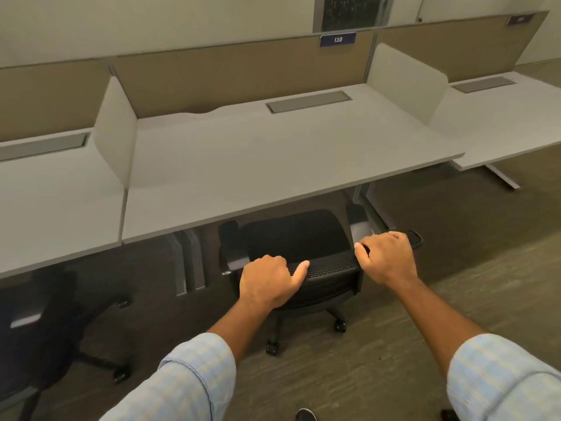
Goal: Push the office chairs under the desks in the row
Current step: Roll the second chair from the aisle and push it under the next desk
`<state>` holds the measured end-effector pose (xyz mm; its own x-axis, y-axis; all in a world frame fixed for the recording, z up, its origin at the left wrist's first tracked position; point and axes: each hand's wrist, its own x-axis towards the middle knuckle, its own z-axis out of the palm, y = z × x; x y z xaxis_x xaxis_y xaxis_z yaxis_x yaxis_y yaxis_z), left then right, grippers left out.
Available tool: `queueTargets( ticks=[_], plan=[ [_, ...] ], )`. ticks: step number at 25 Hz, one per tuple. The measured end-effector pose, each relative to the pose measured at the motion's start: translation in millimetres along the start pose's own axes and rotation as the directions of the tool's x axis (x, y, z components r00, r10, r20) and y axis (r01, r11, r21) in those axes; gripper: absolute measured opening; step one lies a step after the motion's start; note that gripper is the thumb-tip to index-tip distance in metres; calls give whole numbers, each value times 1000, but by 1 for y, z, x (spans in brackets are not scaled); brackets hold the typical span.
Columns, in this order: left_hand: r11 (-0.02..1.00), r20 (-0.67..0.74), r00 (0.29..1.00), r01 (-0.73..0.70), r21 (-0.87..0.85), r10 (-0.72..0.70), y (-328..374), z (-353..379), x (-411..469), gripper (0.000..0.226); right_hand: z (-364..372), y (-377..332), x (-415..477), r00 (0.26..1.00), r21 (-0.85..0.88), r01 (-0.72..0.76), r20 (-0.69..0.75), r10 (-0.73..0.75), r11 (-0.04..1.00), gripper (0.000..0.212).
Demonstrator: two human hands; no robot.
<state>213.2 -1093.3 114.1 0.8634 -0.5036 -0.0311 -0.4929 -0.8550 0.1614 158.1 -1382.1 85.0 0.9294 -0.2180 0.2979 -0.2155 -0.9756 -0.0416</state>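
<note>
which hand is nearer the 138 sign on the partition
Right. The right hand grips the chair back near its right end, almost straight below the sign. The left hand grips the back further left, so farther from it.

The middle desk hides the front of the office chair seat and the forward ends of both armrests. The left hand and right hand cover parts of the backrest's top edge, their fingertips curled out of sight beyond it. Left of that desk, a second chair is dark, blurred and cut by the frame's edge. Behind the desk, the sign reads unclearly.
</note>
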Motion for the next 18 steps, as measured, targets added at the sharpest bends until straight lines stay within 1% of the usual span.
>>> queueTargets(
  ticks=[6, 18],
  plan=[
    [999, -9, 999, 44, -7, -44, 14, 1, 55, 82, 14, 28, 58, 998, 52, 47, 28, -48, 998, 53],
    [997, -15, 997, 73, -4, -73, 21, -2, 112, 78, 31, 47, 119, 993, 7, 99, 66, -99, 995, 52]
  ],
)
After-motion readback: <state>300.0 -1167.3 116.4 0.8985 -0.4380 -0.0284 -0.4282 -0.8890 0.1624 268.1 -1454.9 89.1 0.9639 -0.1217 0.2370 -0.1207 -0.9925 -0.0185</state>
